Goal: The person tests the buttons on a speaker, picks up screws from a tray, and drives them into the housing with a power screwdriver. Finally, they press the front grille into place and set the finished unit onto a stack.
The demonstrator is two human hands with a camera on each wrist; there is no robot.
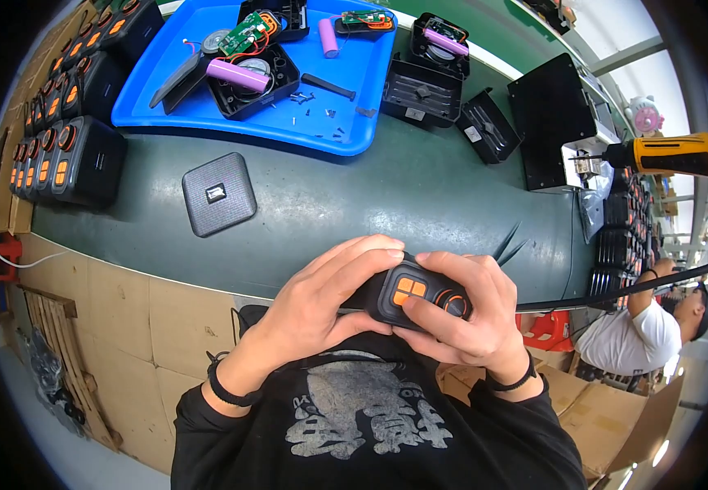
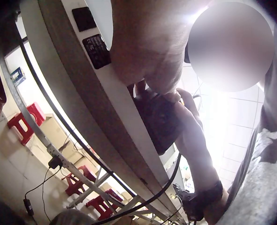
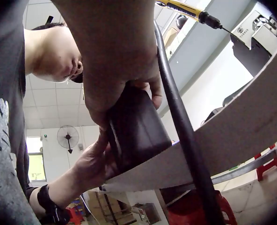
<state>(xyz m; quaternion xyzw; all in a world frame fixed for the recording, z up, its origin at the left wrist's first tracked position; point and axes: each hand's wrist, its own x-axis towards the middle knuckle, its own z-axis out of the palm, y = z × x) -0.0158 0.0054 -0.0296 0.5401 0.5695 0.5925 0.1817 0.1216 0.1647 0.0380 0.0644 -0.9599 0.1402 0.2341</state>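
Observation:
Both hands hold a black device (image 1: 386,304) with orange buttons and an orange-ringed knob, at the table's near edge in the head view. The left hand (image 1: 329,290) grips its left end, fingertips on top and thumb below. Curled round the right end, the right hand (image 1: 472,306) has a finger on or beside the orange buttons. In the left wrist view the device (image 2: 159,122) is dark, between the left hand (image 2: 150,47) and the right hand (image 2: 190,126). The right wrist view shows its smooth black side (image 3: 138,129) below the right hand (image 3: 115,51); its underside detail is unclear.
A square speaker-like panel (image 1: 219,194) lies on the green table (image 1: 313,212). Behind it, a blue tray (image 1: 346,147) holds opened housings, pink cells and screws. Black shells (image 1: 423,94) stand beside it, similar devices (image 1: 93,163) at left. A yellow screwdriver (image 1: 676,155) and black cable (image 1: 656,282) are at right.

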